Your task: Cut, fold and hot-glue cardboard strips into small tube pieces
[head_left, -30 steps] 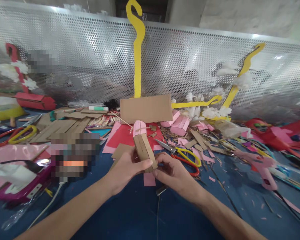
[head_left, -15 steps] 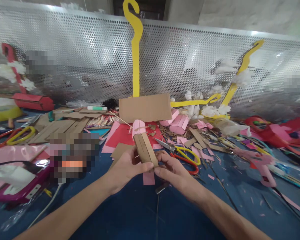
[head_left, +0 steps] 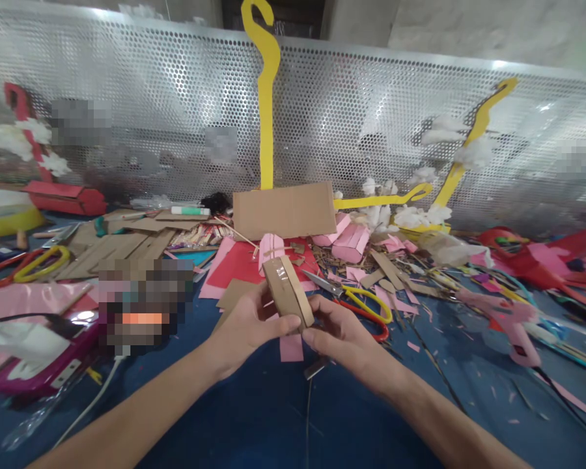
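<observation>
Between my hands is a small brown cardboard box [head_left: 293, 299], tilted, with a shiny patch on its upper face. My left hand [head_left: 244, 329] grips it from the left, thumb across its near end and the other fingers partly hidden behind. From the right, my right hand [head_left: 342, 332] pinches the near corner with thumb and curled fingers. Just below lies a pink paper strip [head_left: 292, 350], and a pink paper shape [head_left: 272, 247] rests on red paper [head_left: 237, 266] beyond. Scissors [head_left: 366, 304] with yellow and red handles lie beside my right hand.
A large cardboard box [head_left: 283, 212] with a tall yellow hook [head_left: 266, 130] stands behind. Cardboard strips [head_left: 112, 254] and a purple power strip [head_left: 43, 371] lie left. Right are scraps and a pink glue gun [head_left: 505, 322]. A perforated metal screen [head_left: 176, 117] closes the back.
The small cardboard box has turned in my fingers, so the shiny patch on its upper face now shows. Both hands keep hold with only slight finger shifts.
</observation>
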`<state>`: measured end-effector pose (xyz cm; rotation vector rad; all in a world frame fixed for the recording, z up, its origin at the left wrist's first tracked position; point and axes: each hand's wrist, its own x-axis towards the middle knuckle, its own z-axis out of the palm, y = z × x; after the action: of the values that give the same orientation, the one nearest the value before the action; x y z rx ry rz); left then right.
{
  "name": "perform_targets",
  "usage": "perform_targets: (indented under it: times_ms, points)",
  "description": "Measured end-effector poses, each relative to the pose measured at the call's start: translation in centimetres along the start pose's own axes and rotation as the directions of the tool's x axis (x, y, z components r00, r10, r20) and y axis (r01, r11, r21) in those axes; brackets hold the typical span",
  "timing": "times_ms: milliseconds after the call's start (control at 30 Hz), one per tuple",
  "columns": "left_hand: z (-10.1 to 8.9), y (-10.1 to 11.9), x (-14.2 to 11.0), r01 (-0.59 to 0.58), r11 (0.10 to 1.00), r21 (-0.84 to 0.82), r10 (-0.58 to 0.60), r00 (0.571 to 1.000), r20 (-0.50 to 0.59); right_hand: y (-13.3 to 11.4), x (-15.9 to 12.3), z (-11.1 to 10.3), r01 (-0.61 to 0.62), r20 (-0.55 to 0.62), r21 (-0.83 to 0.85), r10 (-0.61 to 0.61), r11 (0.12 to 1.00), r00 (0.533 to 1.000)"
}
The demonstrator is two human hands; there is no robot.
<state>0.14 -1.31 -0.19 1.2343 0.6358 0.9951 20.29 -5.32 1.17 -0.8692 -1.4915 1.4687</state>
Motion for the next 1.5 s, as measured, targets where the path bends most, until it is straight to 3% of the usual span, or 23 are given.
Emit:
perform_targets:
  times_ms: [267, 567, 1133, 1333, 1500]
  points:
    - [0.3, 0.2, 0.1, -0.005, 1.000, 0.008, 0.005, 0.998, -0.055, 0.5, 0.4, 0.4, 0.070, -0.035, -0.048, -0.072, 0.996, 0.997]
    - [0.2, 0.1, -0.1, 0.010, 1.000, 0.006, -0.009, 0.999, -0.042, 0.6, 0.3, 0.1, 0.020, -0.054, -0.032, -0.022, 0.999, 0.998]
    - [-0.2, -0.8, 0.1, -0.037, 0.981, 0.191, 0.045, 0.998, -0.034, 0.6, 0.4, 0.4, -0.058, -0.086, -0.091, 0.050, 0.994, 0.995]
    - [0.0, -0.4, 0.0, -0.040, 0.976, 0.213, 0.067, 0.990, -0.122, 1.3, 0.5, 0.4, -0.034, -0.052, -0.084, 0.030, 0.996, 0.998]
    - [0.1, -0.1, -0.1, -0.050, 0.970, 0.238, 0.079, 0.991, -0.113, 1.3, 0.7, 0.6, -0.045, -0.052, -0.099, 0.040, 0.994, 0.998]
